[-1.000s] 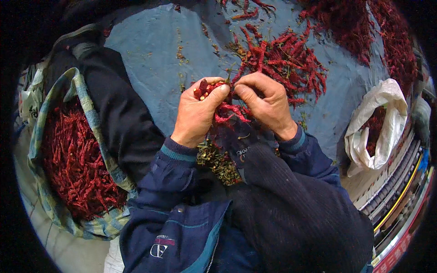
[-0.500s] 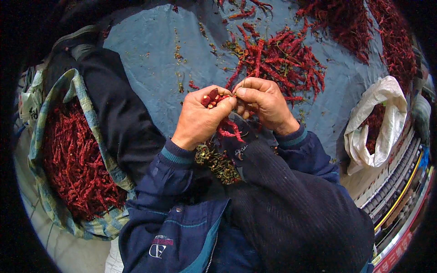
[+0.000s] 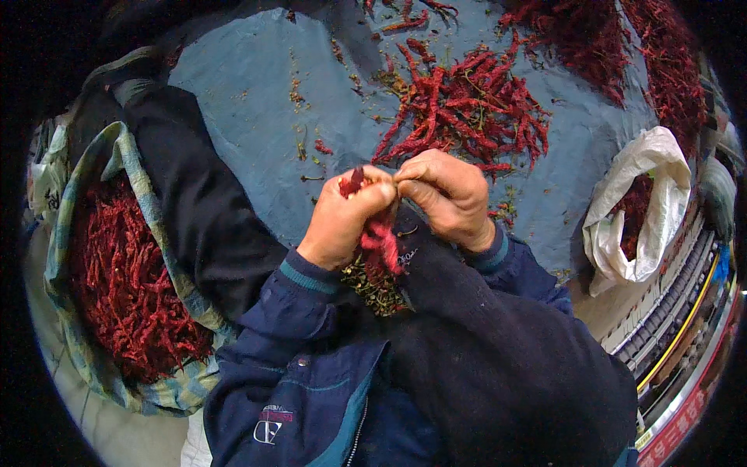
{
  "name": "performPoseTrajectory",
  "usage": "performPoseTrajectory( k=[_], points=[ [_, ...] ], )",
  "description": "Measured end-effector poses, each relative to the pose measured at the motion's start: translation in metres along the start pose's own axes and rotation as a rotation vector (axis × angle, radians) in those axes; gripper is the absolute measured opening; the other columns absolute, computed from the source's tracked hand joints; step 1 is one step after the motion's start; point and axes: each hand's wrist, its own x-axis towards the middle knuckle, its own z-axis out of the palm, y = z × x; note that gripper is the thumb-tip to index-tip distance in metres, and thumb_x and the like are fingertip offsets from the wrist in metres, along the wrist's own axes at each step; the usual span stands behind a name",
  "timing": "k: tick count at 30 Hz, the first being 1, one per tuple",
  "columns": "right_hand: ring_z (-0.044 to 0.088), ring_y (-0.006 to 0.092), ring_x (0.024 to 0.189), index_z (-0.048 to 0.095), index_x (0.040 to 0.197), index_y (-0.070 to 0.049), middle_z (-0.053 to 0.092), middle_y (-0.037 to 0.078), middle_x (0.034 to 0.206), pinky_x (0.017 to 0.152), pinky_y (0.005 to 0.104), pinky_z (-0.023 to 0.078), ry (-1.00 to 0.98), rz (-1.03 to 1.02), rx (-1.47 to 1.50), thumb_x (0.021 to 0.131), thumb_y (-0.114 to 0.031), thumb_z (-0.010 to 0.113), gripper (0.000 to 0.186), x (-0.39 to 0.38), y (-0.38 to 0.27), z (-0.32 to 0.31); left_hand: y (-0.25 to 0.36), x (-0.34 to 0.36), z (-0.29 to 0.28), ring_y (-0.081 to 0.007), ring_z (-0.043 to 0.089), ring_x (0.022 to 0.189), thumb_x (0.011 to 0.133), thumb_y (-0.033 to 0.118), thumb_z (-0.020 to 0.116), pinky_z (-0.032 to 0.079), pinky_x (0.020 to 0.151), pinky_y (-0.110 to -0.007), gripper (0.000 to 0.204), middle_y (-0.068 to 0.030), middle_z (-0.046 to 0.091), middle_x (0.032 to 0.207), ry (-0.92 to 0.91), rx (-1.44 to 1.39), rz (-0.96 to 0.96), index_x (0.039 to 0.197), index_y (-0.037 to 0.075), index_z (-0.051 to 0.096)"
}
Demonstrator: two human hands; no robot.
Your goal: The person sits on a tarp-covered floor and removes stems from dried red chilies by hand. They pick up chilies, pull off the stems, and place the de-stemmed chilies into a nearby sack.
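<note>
My left hand (image 3: pixel 344 222) is closed around several dried red chili peppers; a dark red chili (image 3: pixel 352 182) pokes up by its thumb, and a blurred red chili (image 3: pixel 380 243) hangs below its fingers. My right hand (image 3: pixel 450 196) is closed in a pinch, its fingertips meeting my left thumb and finger. What lies in that pinch is too small to make out. Just beyond both hands, a loose heap of dried red chilies (image 3: pixel 482 109) lies on the blue-grey sheet (image 3: pixel 241 117). Below them, between my legs, is a small pile of greenish stems and scraps (image 3: pixel 372 286).
At left stands a checked cloth sack (image 3: pixel 56 265) full of dried chilies (image 3: pixel 140 280). An open white woven bag (image 3: pixel 669 171) with chilies inside stands at right. Larger chili heaps (image 3: pixel 580 39) lie at the far right, and stacked long strips (image 3: pixel 677 311) run along the right edge.
My right hand has turned and moved slightly down, its fingers now folded closer against my left fingertips. The chilies in my left hand have tilted, and the hanging one has swung lower.
</note>
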Motion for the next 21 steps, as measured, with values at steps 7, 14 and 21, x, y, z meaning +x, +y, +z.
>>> performPoseTrajectory(
  k=[7,14,21],
  points=[
    [0.054,0.0052,0.068,0.072,0.090,-0.003,0.066,-0.003,0.077,0.062,0.0261,0.045,-0.241,0.731,0.510,0.096,-0.023,0.069,0.021,-0.026,0.002,-0.023,0.022,-0.003,-0.008,-0.0033,0.051,0.068,0.087,0.008,0.067,0.041,0.060,-0.022,0.007,0.0047,0.060,0.076,-0.234,0.635,-0.076,0.087,0.002,0.066],
    [0.067,0.0304,0.069,0.073,0.084,-0.006,0.069,0.014,0.076,0.062,0.0425,0.051,0.200,0.486,-0.789,0.087,-0.037,0.074,0.031,-0.005,0.038,-0.089,0.001,-0.006,-0.018,-0.0155,0.065,0.073,0.097,0.011,0.060,0.053,0.067,-0.029,0.014,-0.0065,0.066,0.084,-0.088,0.260,-0.021,0.107,0.002,0.059],
    [0.070,0.0359,0.078,0.072,0.092,-0.006,0.072,0.016,0.083,0.067,0.0463,0.054,0.134,0.550,-0.944,0.086,-0.035,0.070,0.030,-0.005,0.066,-0.095,0.004,-0.002,-0.007,-0.0068,0.061,0.073,0.087,0.006,0.075,0.052,0.066,-0.024,0.023,0.0014,0.065,0.085,0.044,0.312,-0.008,0.107,-0.001,0.065]
  ],
)
